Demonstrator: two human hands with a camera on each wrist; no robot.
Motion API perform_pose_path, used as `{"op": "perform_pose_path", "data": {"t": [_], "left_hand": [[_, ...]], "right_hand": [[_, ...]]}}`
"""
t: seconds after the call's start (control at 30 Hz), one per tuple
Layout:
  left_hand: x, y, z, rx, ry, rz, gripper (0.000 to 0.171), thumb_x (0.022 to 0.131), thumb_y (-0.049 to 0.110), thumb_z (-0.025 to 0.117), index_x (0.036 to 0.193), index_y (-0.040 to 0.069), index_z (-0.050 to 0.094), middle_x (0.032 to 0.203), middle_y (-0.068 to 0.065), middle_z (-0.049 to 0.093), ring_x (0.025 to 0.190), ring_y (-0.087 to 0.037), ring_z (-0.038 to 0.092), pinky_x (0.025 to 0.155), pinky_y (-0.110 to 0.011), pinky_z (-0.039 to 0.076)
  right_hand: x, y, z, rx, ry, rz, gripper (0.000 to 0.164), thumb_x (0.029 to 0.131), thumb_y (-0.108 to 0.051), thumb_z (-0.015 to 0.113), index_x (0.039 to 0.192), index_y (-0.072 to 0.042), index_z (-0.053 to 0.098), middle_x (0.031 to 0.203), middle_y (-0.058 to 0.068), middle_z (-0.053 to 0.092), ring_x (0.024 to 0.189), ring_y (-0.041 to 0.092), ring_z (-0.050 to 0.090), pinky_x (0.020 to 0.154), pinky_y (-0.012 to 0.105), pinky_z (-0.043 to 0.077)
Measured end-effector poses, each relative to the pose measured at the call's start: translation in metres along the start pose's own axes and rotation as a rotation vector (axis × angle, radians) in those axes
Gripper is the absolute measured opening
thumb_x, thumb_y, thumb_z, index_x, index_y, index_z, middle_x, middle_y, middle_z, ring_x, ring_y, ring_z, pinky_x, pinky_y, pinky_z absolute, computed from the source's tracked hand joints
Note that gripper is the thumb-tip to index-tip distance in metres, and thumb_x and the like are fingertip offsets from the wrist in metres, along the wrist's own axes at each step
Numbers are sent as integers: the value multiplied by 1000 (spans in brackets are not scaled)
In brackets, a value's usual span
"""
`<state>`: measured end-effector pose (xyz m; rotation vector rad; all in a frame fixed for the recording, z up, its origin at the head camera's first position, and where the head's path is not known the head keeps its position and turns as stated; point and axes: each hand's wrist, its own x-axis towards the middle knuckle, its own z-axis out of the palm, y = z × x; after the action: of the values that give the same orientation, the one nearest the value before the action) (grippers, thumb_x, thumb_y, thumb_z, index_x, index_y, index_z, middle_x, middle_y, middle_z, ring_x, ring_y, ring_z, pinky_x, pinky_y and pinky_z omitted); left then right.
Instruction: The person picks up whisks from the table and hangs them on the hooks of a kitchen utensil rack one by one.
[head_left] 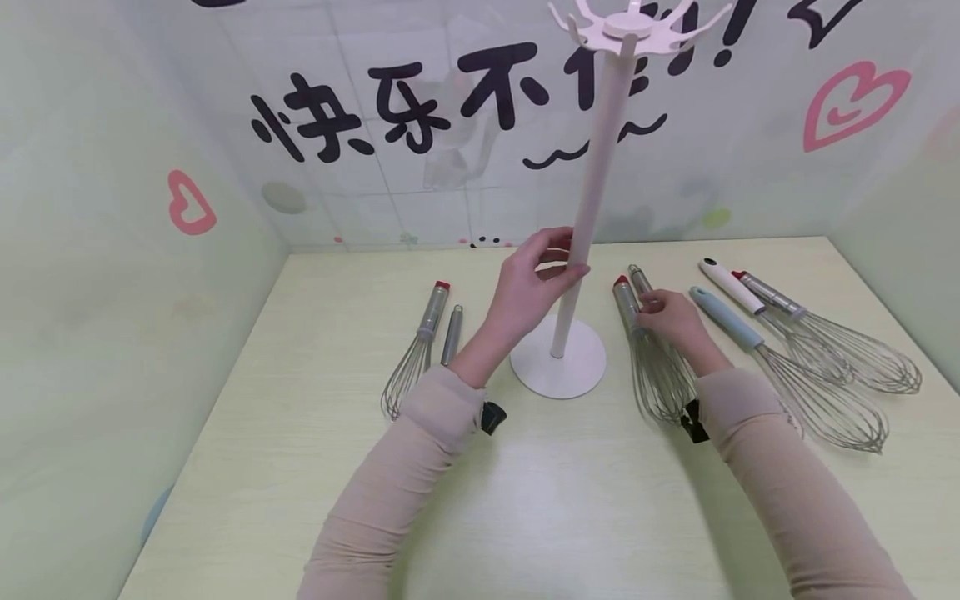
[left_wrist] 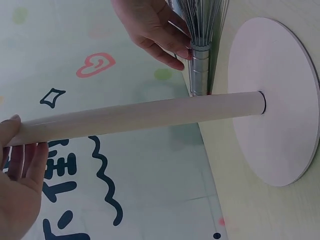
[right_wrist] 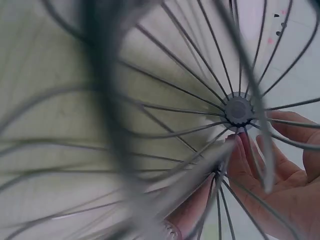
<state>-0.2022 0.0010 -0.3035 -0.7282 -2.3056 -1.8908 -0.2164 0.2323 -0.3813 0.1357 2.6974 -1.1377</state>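
A white hook stand (head_left: 592,192) has a round base on the table and curved hooks at its top. My left hand (head_left: 528,279) grips its pole, thumb on one side and fingers on the other. To the right of the base lie two wire whisks side by side, one a red-ended whisk (head_left: 627,304) and the other a slim metal-handled whisk (head_left: 639,279). My right hand (head_left: 675,321) pinches the slim whisk between thumb and fingers near where the wires begin. In the right wrist view, whisk wires (right_wrist: 175,80) spread in front of that hand (right_wrist: 285,185).
Left of the stand lie a red-ended whisk (head_left: 432,312) and a slim metal whisk (head_left: 452,333), partly behind my forearm. At right are a light-blue-handled whisk (head_left: 726,317), a white-handled whisk (head_left: 731,285) and another red-ended whisk (head_left: 772,292). Printed walls enclose the table.
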Motion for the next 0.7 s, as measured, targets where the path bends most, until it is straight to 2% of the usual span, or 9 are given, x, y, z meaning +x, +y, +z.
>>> {"op": "perform_pose_path", "data": {"t": [0.23, 0.33, 0.37, 0.43, 0.57, 0.6, 0.7], "left_hand": [[1, -2, -2, -8, -12, -2, 41, 88, 4, 66, 128, 0, 53, 121, -16, 59, 111, -26, 62, 92, -19, 57], [2, -3, -2, -7, -14, -5, 41, 88, 4, 66, 127, 0, 53, 121, -16, 59, 111, -26, 62, 92, -18, 57], [2, -3, -1, -6, -16, -6, 41, 88, 3, 66, 127, 0, 53, 121, -16, 59, 111, -26, 61, 92, -18, 56], [3, -3, -1, -1, -19, -8, 41, 88, 3, 66, 127, 0, 53, 121, -16, 58, 112, -26, 61, 92, -18, 56], [3, -3, -2, 7, -21, -8, 41, 88, 3, 66, 127, 0, 53, 121, -16, 58, 112, -26, 61, 91, -18, 56], [3, -4, -2, 9, -21, -8, 41, 88, 3, 66, 127, 1, 53, 121, -16, 58, 112, -26, 61, 91, -18, 56], [4, -4, -2, 12, -20, -9, 41, 88, 4, 66, 127, 1, 53, 120, -16, 59, 111, -25, 62, 91, -18, 56]], "right_hand": [[4, 1, 6, -15, -9, 26, 51, 94, -13, 54, 138, 9, 40, 127, 32, 51, 112, 40, 54, 94, 46, 53], [6, 1, 8, -40, -26, 58, 55, 95, -20, 54, 140, 7, 37, 131, 30, 50, 115, 40, 53, 97, 50, 51], [7, 0, 8, -57, -30, 67, 56, 95, -22, 54, 141, 6, 37, 132, 30, 50, 116, 40, 53, 99, 52, 49], [7, 0, 9, -97, -35, 95, 58, 95, -27, 54, 141, 3, 37, 134, 28, 50, 117, 41, 53, 101, 65, 41], [9, -1, 11, -155, -22, 124, 59, 94, -33, 55, 140, 1, 40, 133, 27, 52, 116, 43, 54, 95, 83, 24], [9, -1, 12, -158, -13, 126, 59, 94, -32, 55, 140, 1, 40, 132, 27, 53, 115, 42, 54, 95, 83, 24], [11, -1, 14, -146, 14, 106, 57, 93, -30, 57, 138, 3, 42, 129, 28, 54, 111, 40, 55, 99, 70, 36]]}}
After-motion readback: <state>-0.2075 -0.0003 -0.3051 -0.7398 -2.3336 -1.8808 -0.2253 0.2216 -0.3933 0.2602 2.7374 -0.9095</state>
